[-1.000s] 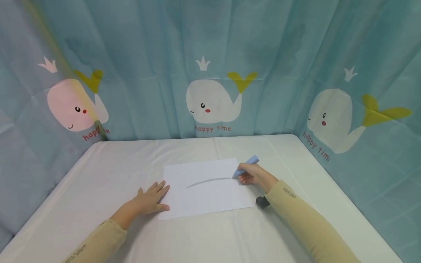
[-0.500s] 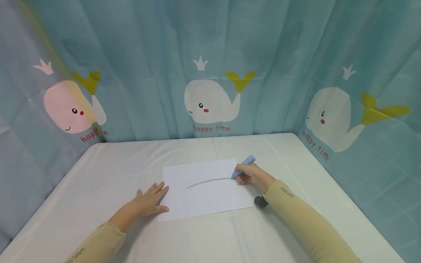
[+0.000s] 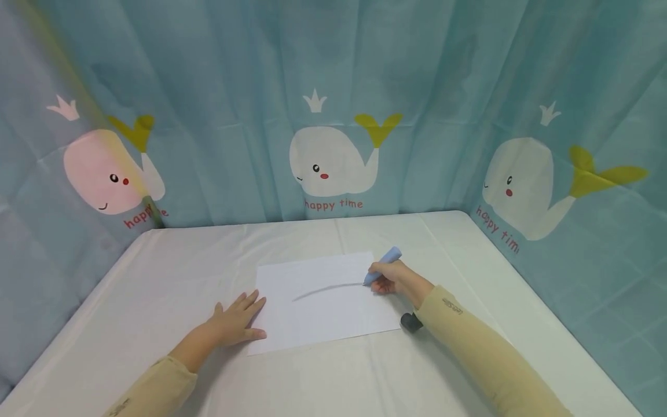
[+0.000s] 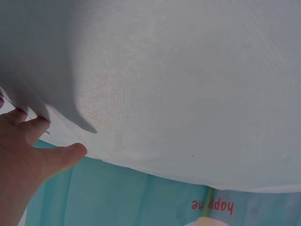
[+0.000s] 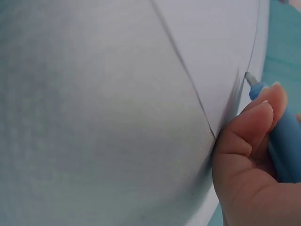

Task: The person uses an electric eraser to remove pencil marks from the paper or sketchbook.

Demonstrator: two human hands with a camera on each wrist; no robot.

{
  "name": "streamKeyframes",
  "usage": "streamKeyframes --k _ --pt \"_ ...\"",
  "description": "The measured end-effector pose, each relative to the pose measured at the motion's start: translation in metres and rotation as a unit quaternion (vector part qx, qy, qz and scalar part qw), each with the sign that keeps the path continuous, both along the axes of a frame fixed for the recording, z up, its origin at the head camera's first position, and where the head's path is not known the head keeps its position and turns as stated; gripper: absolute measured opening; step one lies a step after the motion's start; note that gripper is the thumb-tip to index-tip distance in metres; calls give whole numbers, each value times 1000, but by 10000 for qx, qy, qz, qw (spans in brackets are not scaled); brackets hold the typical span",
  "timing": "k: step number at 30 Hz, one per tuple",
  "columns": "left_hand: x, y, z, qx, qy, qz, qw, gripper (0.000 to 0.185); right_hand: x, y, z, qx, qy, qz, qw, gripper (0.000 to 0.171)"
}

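A white sheet of paper lies on the white table with a curved grey line drawn across it. My right hand grips a light blue marker whose tip touches the right end of that line. In the right wrist view the marker sits between curled fingers at the paper edge. My left hand lies flat with straight fingers on the sheet's left edge. The left wrist view shows the left hand on the table cloth.
A small black object lies on the table beside my right forearm. Teal curtains with whale prints close off the back and both sides. The table's right edge runs near the right arm.
The view has shifted slightly. My right hand with the marker has edged a little to the left along the line's end. The left hand stays on the paper.
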State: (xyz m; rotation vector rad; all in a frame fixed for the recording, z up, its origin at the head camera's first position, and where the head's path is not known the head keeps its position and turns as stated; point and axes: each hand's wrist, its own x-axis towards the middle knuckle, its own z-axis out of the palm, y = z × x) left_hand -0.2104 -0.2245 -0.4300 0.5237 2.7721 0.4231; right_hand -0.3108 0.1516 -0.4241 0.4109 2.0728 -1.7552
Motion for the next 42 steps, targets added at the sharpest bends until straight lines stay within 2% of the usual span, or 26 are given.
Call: streamKeyframes --k 10,16,24,27,42 --pt "2 2 5 29 44 -55 10000 86 0 4 2 73 -11 -28 10000 21" --pt "0 2 3 24 56 -89 9999 86 2 5 4 129 -98 73 9998 19" --pt "1 2 4 -6 13 -37 10000 86 4 3 4 41 -38 -10 10000 19" --pt "1 2 4 -38 22 -51 10000 85 5 3 3 35 -77 99 9999 19" --pt "5 2 -1 -62 95 -60 9999 85 4 4 -2 -255 -59 116 9996 24"
